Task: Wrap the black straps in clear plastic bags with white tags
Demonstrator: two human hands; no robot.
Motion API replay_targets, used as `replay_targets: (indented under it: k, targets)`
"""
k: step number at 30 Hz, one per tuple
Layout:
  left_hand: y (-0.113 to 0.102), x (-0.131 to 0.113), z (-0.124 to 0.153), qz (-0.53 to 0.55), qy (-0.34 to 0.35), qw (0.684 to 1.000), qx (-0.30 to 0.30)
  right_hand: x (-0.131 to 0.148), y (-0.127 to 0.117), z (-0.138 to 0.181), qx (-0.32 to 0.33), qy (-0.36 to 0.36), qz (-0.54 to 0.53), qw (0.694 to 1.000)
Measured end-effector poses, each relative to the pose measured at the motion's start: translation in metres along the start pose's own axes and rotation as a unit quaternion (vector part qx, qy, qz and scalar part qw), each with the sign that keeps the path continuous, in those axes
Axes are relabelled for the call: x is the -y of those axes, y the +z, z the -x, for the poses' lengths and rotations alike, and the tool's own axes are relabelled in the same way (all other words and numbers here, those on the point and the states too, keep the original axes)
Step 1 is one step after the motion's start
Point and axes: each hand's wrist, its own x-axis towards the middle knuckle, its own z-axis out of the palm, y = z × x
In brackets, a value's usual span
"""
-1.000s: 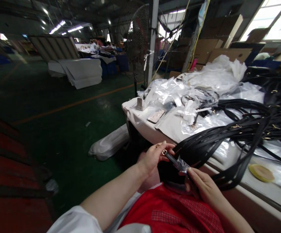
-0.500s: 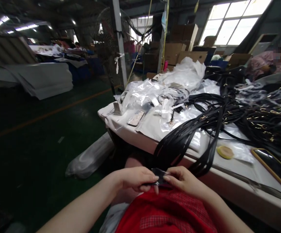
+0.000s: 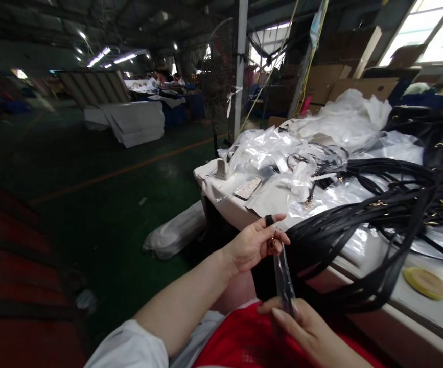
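Observation:
A narrow black strap in shiny clear plastic (image 3: 283, 278) runs between my two hands, above my lap. At its upper end, my left hand (image 3: 254, 245) is closed in a pinch, with a small gold-coloured metal piece (image 3: 271, 243) showing among the fingers. A black band (image 3: 269, 220) is around one finger of this hand. Lower down, my right hand (image 3: 301, 324) grips the other end between thumb and fingers. Just beyond my hands, a thick bundle of black straps (image 3: 328, 240) hangs over the table's edge.
Clear plastic bags (image 3: 259, 148) are heaped on the white table (image 3: 221, 197). A phone (image 3: 248, 188), a small metal block (image 3: 222, 169) and a yellow tape roll (image 3: 426, 282) lie there too. A wrapped roll (image 3: 175, 230) is on the floor; a fan (image 3: 217, 66) stands behind.
The view has turned left. My hands, close together before over a black piece in plastic, are now apart; the left has risen and the strap stretches between them.

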Motion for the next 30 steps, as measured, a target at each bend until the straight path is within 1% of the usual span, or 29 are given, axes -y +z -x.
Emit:
replay_targets:
  k: [2, 3, 5, 7, 10, 12, 14, 16, 18, 19, 20, 21, 22, 24, 26, 27, 28, 29, 30]
  targets:
    - [0.002, 0.016, -0.003, -0.086, 0.073, 0.993, -0.032, 0.012, -0.008, 0.005, -0.016, -0.009, -0.033, 0.999]
    - [0.004, 0.021, -0.003, -0.108, 0.09, 0.989, -0.041, 0.017, -0.014, 0.007, -0.018, -0.014, -0.052, 0.998]
    - [0.008, 0.022, 0.001, -0.084, 0.084, 0.991, -0.056, 0.024, -0.024, 0.01, -0.016, -0.02, -0.071, 0.997]
    - [0.01, 0.008, 0.005, -0.006, 0.049, 0.996, -0.08, 0.026, -0.031, 0.01, -0.021, -0.026, -0.049, 0.998]
    - [0.008, -0.028, 0.005, 0.107, -0.002, 0.988, -0.107, 0.02, -0.028, 0.006, -0.048, -0.011, 0.008, 0.999]
    - [0.005, -0.042, 0.002, 0.158, -0.001, 0.982, -0.104, 0.014, -0.021, 0.001, -0.052, 0.007, 0.029, 0.998]
    - [0.006, -0.04, -0.002, 0.159, 0.034, 0.982, -0.101, 0.011, -0.014, -0.002, -0.042, 0.008, 0.035, 0.998]
    - [0.009, -0.023, -0.004, 0.097, 0.091, 0.984, -0.122, 0.014, -0.008, -0.006, -0.031, -0.001, 0.032, 0.999]
    - [0.013, -0.001, -0.003, -0.032, 0.15, 0.976, -0.152, 0.02, -0.006, -0.007, -0.019, -0.009, 0.023, 1.0]
    - [0.015, 0.01, -0.001, -0.117, 0.174, 0.965, -0.156, 0.024, -0.006, -0.006, -0.011, -0.013, 0.017, 1.0]
    - [0.016, 0.017, 0.003, -0.207, 0.192, 0.948, -0.145, 0.027, -0.009, -0.005, -0.006, -0.016, 0.008, 1.0]
    - [0.018, 0.023, 0.007, -0.295, 0.204, 0.926, -0.121, 0.029, -0.012, -0.004, -0.011, -0.019, -0.007, 1.0]
    - [0.02, 0.025, 0.012, -0.373, 0.213, 0.899, -0.085, 0.03, -0.017, -0.002, -0.025, -0.022, -0.03, 0.999]
    - [0.023, 0.025, 0.023, -0.491, 0.224, 0.842, 0.002, 0.029, -0.031, 0.001, -0.061, -0.02, -0.08, 0.995]
    - [0.026, 0.021, 0.032, -0.568, 0.212, 0.792, 0.069, 0.024, -0.047, 0.0, -0.086, -0.009, -0.109, 0.99]
    - [0.027, 0.02, 0.034, -0.594, 0.197, 0.776, 0.083, 0.02, -0.055, -0.002, -0.091, 0.003, -0.106, 0.99]
    - [0.028, 0.019, 0.037, -0.608, 0.173, 0.77, 0.085, 0.017, -0.062, -0.005, -0.1, 0.015, -0.089, 0.991]
    - [0.028, 0.019, 0.038, -0.608, 0.137, 0.777, 0.083, 0.014, -0.068, -0.008, -0.121, 0.02, -0.06, 0.991]
    - [0.028, 0.019, 0.038, -0.589, 0.091, 0.799, 0.078, 0.012, -0.074, -0.012, -0.147, 0.016, -0.024, 0.989]
